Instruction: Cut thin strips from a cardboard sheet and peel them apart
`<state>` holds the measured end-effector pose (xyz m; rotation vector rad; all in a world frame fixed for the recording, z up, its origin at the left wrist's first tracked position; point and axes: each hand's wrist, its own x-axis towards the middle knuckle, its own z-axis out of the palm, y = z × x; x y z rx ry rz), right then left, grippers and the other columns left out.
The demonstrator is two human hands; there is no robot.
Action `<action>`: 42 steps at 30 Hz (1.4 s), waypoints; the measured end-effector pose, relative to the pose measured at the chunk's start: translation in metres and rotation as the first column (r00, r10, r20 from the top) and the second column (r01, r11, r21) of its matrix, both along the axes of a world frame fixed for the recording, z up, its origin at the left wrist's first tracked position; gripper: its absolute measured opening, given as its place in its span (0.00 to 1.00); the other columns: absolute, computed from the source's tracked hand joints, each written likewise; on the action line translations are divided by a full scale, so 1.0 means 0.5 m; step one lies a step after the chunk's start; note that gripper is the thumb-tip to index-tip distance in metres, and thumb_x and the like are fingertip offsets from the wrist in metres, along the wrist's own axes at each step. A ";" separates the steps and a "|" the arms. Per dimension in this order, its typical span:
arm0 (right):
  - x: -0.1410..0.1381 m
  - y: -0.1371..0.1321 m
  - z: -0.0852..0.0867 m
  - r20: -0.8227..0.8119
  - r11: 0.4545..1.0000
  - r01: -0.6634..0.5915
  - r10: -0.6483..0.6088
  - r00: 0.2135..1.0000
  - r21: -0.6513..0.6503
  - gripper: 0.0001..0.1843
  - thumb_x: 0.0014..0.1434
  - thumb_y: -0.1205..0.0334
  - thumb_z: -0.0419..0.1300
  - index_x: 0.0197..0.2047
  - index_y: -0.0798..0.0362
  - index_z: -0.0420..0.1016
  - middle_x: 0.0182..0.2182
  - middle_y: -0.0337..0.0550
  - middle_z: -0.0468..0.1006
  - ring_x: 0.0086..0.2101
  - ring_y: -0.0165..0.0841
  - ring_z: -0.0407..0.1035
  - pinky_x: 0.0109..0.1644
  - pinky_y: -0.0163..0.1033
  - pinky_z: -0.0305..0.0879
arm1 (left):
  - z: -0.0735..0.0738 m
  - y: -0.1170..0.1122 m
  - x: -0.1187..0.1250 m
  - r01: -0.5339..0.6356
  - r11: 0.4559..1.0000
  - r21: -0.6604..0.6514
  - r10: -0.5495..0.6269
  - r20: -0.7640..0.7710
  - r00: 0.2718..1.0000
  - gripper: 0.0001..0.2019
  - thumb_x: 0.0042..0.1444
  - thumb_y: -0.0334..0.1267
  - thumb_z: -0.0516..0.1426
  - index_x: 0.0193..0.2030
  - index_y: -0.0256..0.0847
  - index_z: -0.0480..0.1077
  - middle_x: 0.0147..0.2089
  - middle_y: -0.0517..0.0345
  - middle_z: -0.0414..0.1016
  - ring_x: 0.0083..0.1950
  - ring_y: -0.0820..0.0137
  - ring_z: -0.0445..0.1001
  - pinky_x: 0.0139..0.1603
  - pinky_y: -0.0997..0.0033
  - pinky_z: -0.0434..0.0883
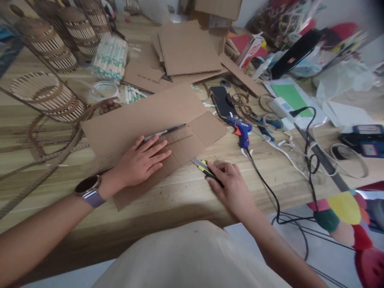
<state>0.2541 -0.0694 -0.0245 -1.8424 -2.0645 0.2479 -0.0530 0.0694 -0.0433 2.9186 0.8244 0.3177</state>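
My left hand lies flat with fingers spread on a brown cardboard sheet, which has creases and a flap at its right side. Just beyond its fingertips a dark pen rests on the cardboard. In my right hand is a yellow and black utility knife, its blade out and pointing up and left. The blade tip is close to the cardboard's lower right edge; whether they touch I cannot tell. A blue glue gun with an orange trigger lies on the table to the right.
A phone and tape rolls lie beyond the glue gun, whose black cord runs off the front edge. Stacked cardboard sits at the back. Woven stick baskets and rope occupy the left; a power strip is at right.
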 end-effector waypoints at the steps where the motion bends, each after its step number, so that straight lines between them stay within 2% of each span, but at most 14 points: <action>1: 0.000 -0.003 0.001 0.008 1.000 -0.003 0.003 1.000 0.000 0.24 0.69 0.55 0.56 0.65 0.49 0.74 0.43 0.52 0.75 0.45 0.46 0.68 0.51 0.55 0.73 | -0.001 0.000 0.000 0.000 1.000 -0.005 0.000 0.006 1.000 0.23 0.74 0.44 0.45 0.72 0.53 0.62 0.75 0.55 0.60 0.78 0.54 0.52 0.75 0.39 0.49; 8: -0.006 -0.004 0.003 -0.002 1.000 -0.013 0.013 1.000 -0.020 0.24 0.69 0.54 0.55 0.66 0.47 0.73 0.43 0.52 0.74 0.45 0.46 0.67 0.50 0.56 0.73 | -0.006 0.002 -0.003 0.003 1.000 -0.022 -0.002 0.044 0.999 0.23 0.74 0.44 0.47 0.73 0.57 0.60 0.76 0.58 0.60 0.78 0.55 0.51 0.76 0.40 0.49; 13: -0.002 -0.009 0.004 -0.011 0.999 -0.039 0.039 0.999 -0.028 0.24 0.69 0.55 0.55 0.65 0.49 0.73 0.42 0.52 0.73 0.44 0.46 0.67 0.50 0.55 0.73 | -0.004 0.001 -0.002 -0.001 1.000 -0.007 0.001 0.025 1.000 0.22 0.74 0.44 0.46 0.72 0.55 0.62 0.75 0.56 0.61 0.78 0.54 0.53 0.75 0.40 0.49; 24: 0.001 -0.008 0.007 -0.002 0.996 -0.082 0.082 0.997 -0.039 0.24 0.70 0.54 0.54 0.66 0.48 0.72 0.44 0.52 0.73 0.45 0.45 0.67 0.49 0.54 0.74 | -0.002 0.000 -0.001 -0.012 1.000 -0.020 0.012 0.013 1.000 0.23 0.74 0.44 0.46 0.73 0.57 0.60 0.76 0.58 0.59 0.78 0.55 0.51 0.75 0.40 0.48; 28: -0.005 -0.002 0.005 -0.014 0.993 -0.103 0.102 0.995 -0.052 0.24 0.69 0.56 0.56 0.65 0.52 0.73 0.45 0.54 0.74 0.46 0.46 0.66 0.51 0.53 0.74 | -0.001 0.001 -0.002 -0.010 1.000 -0.025 0.010 0.020 1.000 0.23 0.74 0.43 0.47 0.73 0.56 0.61 0.76 0.57 0.60 0.78 0.54 0.52 0.75 0.39 0.49; 33: -0.010 -0.013 0.005 -0.026 0.993 -0.110 0.109 0.994 -0.042 0.24 0.70 0.56 0.55 0.66 0.51 0.72 0.42 0.52 0.74 0.45 0.45 0.67 0.49 0.54 0.74 | -0.001 -0.001 -0.001 -0.005 1.000 0.008 0.005 -0.002 1.000 0.22 0.74 0.43 0.46 0.72 0.52 0.63 0.76 0.56 0.59 0.78 0.54 0.52 0.75 0.40 0.50; 42: -0.036 -0.014 0.008 -0.038 0.993 -0.105 0.104 0.994 -0.044 0.24 0.69 0.57 0.56 0.65 0.51 0.73 0.43 0.52 0.74 0.45 0.45 0.67 0.49 0.52 0.75 | 0.001 -0.001 -0.002 -0.011 1.000 0.022 0.011 -0.020 1.000 0.22 0.75 0.44 0.45 0.71 0.52 0.64 0.75 0.56 0.60 0.78 0.54 0.52 0.75 0.41 0.51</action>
